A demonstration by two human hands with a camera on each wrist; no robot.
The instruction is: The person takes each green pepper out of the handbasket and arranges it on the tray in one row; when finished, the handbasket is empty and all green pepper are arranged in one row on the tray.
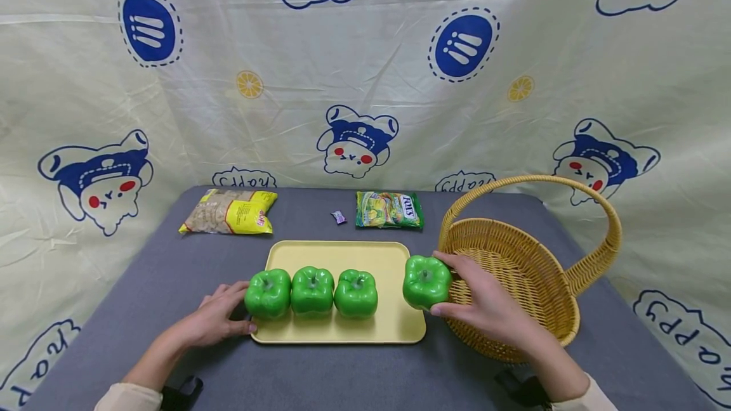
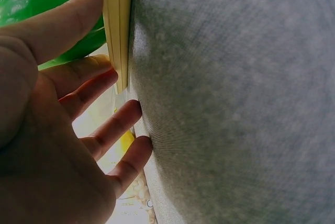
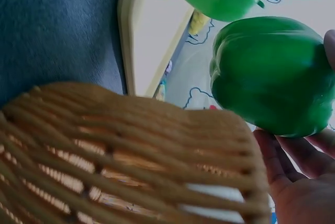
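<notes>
Three green bell peppers [image 1: 313,292] sit in a row on a pale yellow tray [image 1: 394,328]. At the tray's left edge, my left hand [image 1: 216,317] touches the rim with its thumb and fingertips, beside the leftmost pepper [image 1: 267,294]. The left wrist view shows those fingers [image 2: 86,90] fairly straight, some against the tray's edge and others on the cloth. A fourth green bell pepper [image 1: 427,282] is gripped between the thumb and fingers of my right hand [image 1: 485,300], between the tray's right edge and the wicker basket [image 1: 514,265]. In the right wrist view, this pepper [image 3: 272,77] is raised beyond the basket's rim [image 3: 157,106].
The basket's tall handle [image 1: 611,233] arches over its right and far side. Behind the tray lie a yellow-and-clear bag [image 1: 228,211], a small purple packet [image 1: 339,217] and a green snack bag [image 1: 389,210]. A grey cloth [image 1: 320,379] covers the table; a printed curtain hangs behind.
</notes>
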